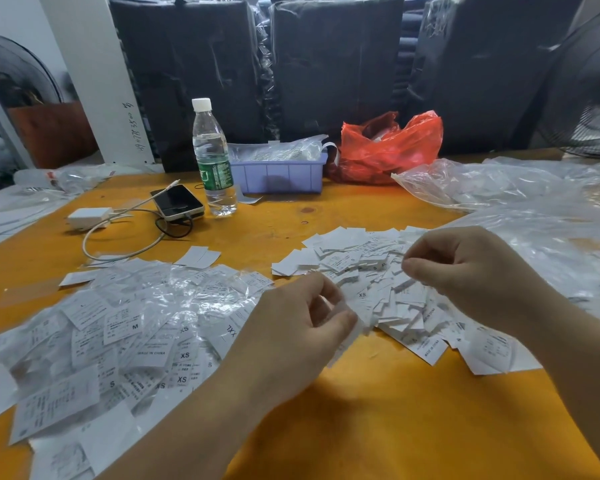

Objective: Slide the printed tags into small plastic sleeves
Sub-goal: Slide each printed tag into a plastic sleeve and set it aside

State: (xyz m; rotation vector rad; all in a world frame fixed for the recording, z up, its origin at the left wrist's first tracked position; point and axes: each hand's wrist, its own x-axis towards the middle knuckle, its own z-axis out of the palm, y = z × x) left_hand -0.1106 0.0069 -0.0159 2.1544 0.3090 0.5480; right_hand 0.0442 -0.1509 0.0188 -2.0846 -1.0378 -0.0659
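Left hand [302, 327] pinches a blurred sleeve [347, 336] — right hand [465, 268], fingers curled, perhaps pinches a tag.

Light: I read even, bright overhead light on the orange table [326, 216]
Shadows: soft, under both forearms
Glare: sheen on clear plastic sheets [520, 188]
Blur: left hand [302, 327] fingertips smeared
Distortion: edges bowed, corners soft
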